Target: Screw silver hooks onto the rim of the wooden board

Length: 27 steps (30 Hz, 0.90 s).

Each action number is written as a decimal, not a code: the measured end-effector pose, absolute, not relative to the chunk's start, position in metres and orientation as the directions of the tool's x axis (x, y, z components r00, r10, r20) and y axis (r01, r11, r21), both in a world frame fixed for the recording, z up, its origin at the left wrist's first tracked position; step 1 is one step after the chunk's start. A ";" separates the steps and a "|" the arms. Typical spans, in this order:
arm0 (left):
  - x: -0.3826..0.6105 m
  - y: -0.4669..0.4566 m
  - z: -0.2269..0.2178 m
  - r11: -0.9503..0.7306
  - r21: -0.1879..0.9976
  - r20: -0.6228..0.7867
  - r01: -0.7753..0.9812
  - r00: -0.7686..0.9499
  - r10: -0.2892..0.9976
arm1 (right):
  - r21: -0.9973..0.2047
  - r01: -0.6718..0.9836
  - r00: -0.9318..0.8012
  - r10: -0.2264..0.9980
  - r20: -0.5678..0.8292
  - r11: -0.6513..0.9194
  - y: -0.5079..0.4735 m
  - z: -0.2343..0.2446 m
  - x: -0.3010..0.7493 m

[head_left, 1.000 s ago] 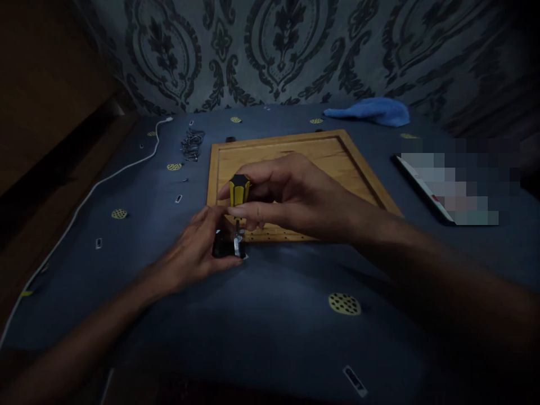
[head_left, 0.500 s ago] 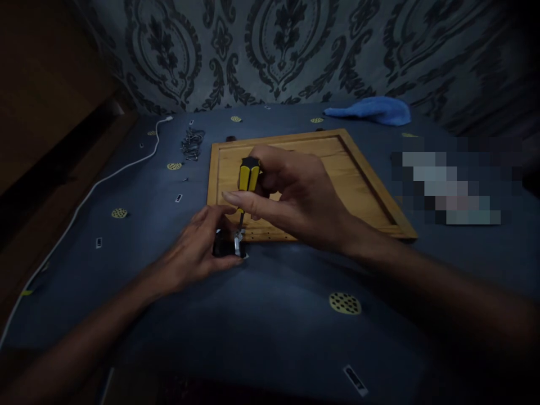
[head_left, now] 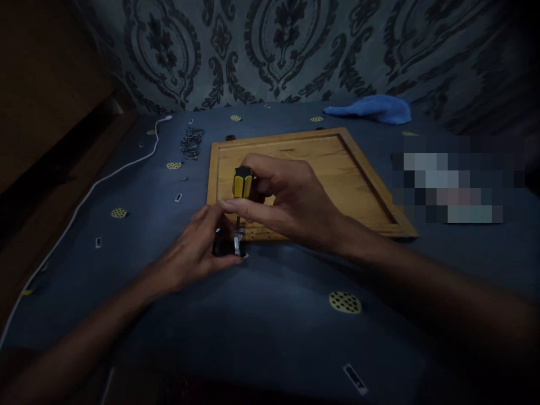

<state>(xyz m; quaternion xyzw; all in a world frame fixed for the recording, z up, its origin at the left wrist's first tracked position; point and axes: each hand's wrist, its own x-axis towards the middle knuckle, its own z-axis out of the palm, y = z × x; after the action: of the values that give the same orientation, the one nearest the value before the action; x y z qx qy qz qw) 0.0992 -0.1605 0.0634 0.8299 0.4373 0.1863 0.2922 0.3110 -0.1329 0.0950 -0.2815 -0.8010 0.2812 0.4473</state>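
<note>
Nearly upright in the right hand (head_left: 295, 194), a screwdriver (head_left: 243, 184)

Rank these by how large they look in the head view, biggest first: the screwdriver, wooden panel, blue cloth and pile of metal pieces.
1. Wooden panel
2. Blue cloth
3. Too close to rank: screwdriver and pile of metal pieces; the screwdriver is nearer the camera and partly hidden by the right hand.

Panel (head_left: 320, 163) on cover (head_left: 274, 337); pile (head_left: 192, 144) left, cable (head_left: 126, 166) farther left, cloth (head_left: 386, 109) behind.
</note>
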 end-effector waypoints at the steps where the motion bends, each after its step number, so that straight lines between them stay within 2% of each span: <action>1: 0.099 -0.160 0.063 -0.445 0.649 0.053 0.617 0.547 0.836 | -0.706 0.202 -0.460 0.702 0.544 0.679 -0.133 0.097 0.312; 5: 0.099 -0.161 0.065 -0.432 0.649 0.045 0.626 0.535 0.844 | -0.780 0.168 -0.573 0.703 0.421 0.603 -0.130 0.111 0.319; 8: 0.100 -0.162 0.066 -0.434 0.657 0.055 0.617 0.535 0.843 | -0.865 0.101 -0.723 0.633 0.277 0.492 -0.128 0.125 0.327; 10: 0.100 -0.162 0.067 -0.435 0.668 0.057 0.604 0.541 0.839 | -0.893 0.070 -0.771 0.592 0.234 0.445 -0.127 0.129 0.330; 13: 0.101 -0.162 0.066 -0.417 0.677 0.039 0.606 0.536 0.843 | -0.863 0.078 -0.727 0.621 0.294 0.499 -0.127 0.124 0.328; 16: 0.101 -0.162 0.064 -0.395 0.677 0.026 0.621 0.516 0.856 | -0.729 0.169 -0.618 0.648 0.446 0.664 -0.128 0.114 0.322; 19: 0.099 -0.162 0.061 -0.403 0.676 0.042 0.617 0.514 0.857 | -0.592 0.219 -0.561 0.597 0.573 0.775 -0.130 0.108 0.317; 27: 0.098 -0.162 0.059 -0.418 0.654 0.052 0.631 0.514 0.857 | -0.548 0.232 -0.564 0.570 0.598 0.804 -0.130 0.108 0.316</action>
<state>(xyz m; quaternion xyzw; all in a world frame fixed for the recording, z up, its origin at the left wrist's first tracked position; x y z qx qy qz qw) 0.0979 -0.1625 0.0589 0.8194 0.4537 0.1933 0.2922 0.3163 -0.1302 0.1081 -0.2334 -0.8592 0.2089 0.4045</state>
